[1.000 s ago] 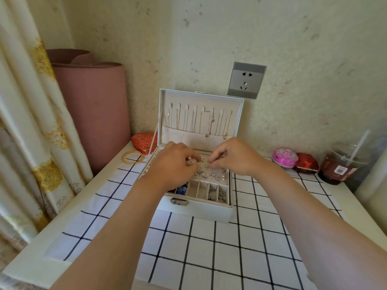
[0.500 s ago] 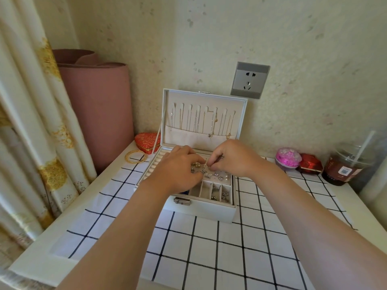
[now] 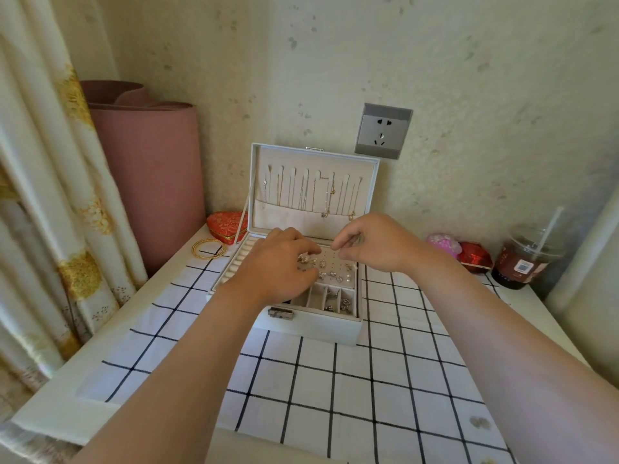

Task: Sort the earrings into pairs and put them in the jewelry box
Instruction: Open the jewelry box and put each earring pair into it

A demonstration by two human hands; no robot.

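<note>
A white jewelry box (image 3: pixel 311 326) stands open on the checked cloth, its lid upright with several thin necklaces hanging inside. Several small silver earrings (image 3: pixel 335 274) lie on the perforated pad in the box, and more sit in the front compartments (image 3: pixel 345 303). My left hand (image 3: pixel 278 266) hovers over the left of the pad, fingers curled around a cluster of small silver earrings (image 3: pixel 305 258). My right hand (image 3: pixel 371 246) is above the pad's back right, thumb and forefinger pinched together; what it pinches is too small to make out.
A red heart-shaped box (image 3: pixel 227 226) and gold bangles (image 3: pixel 208 248) lie left of the box. A pink rolled mat (image 3: pixel 147 175) and a curtain stand at the left. A pink case (image 3: pixel 443 244), a red case (image 3: pixel 475 256) and a plastic drink cup (image 3: pixel 526 259) sit at the right.
My right hand has lifted slightly and drawn to the right, away from my left hand. The left hand stays over the pad with the earrings.
</note>
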